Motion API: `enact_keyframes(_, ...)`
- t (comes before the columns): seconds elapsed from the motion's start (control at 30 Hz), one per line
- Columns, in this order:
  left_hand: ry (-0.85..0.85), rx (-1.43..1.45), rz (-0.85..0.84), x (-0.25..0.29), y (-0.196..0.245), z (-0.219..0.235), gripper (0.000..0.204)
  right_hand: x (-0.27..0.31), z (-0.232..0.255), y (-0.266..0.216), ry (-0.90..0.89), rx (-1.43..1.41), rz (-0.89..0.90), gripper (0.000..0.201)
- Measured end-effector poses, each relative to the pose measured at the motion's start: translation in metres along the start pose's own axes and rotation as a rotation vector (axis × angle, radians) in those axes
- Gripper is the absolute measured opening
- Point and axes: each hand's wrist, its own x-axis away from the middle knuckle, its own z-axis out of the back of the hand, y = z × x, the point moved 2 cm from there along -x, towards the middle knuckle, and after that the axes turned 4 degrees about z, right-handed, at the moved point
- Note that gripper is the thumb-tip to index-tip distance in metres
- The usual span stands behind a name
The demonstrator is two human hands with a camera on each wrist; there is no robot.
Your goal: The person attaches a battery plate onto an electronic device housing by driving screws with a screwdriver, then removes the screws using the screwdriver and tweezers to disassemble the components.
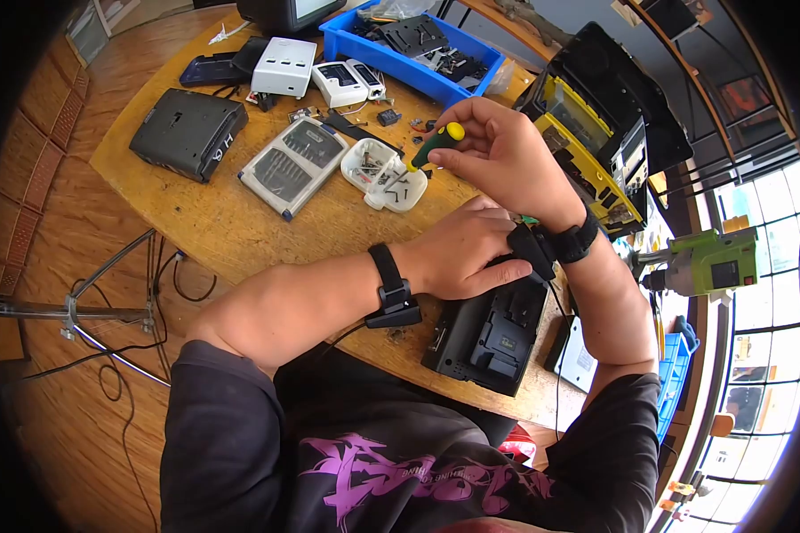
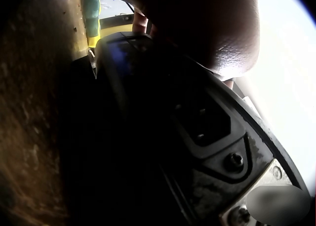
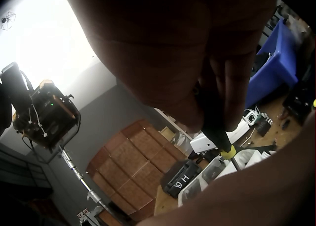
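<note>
My right hand (image 1: 498, 155) pinches a green and yellow screwdriver (image 1: 437, 147) between thumb and fingers, its shaft slanting down over a white container (image 1: 384, 175) of screws. From the right wrist, the same hand (image 3: 197, 53) is seen holding the screwdriver (image 3: 217, 129) above that container. My left hand (image 1: 471, 253) rests palm down on a black device housing (image 1: 493, 342), thumb reaching across its upper end; its far end is hidden under both hands. In the left wrist view the housing (image 2: 197, 171) shows a power socket and a screw beside it.
Left of the container lie a bit set case (image 1: 295, 166) and a black box (image 1: 188, 133). White devices (image 1: 284, 67) and a blue bin (image 1: 409, 44) of parts stand at the back. A yellow and black toolbox (image 1: 587, 142) and a green drill (image 1: 716, 262) are at the right.
</note>
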Motion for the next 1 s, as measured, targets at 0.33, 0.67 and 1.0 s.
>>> enact_keyframes(0.33, 0.026, -0.002, -0.01, 0.001, -0.001, -0.001, 0.033, 0.001, -0.002, 0.002, 0.029, -0.055, 0.028, 0.037)
enact_keyframes(0.67, -0.042, 0.027, 0.02, -0.001, 0.001, 0.0, 0.031, 0.005, 0.008, 0.001, -0.002, 0.028, -0.019, 0.032)
enact_keyframes(1.0, -0.054, -0.014, 0.02, 0.0, 0.001, -0.001, 0.03, -0.012, 0.028, 0.002, 0.168, 0.063, 0.227, 0.027)
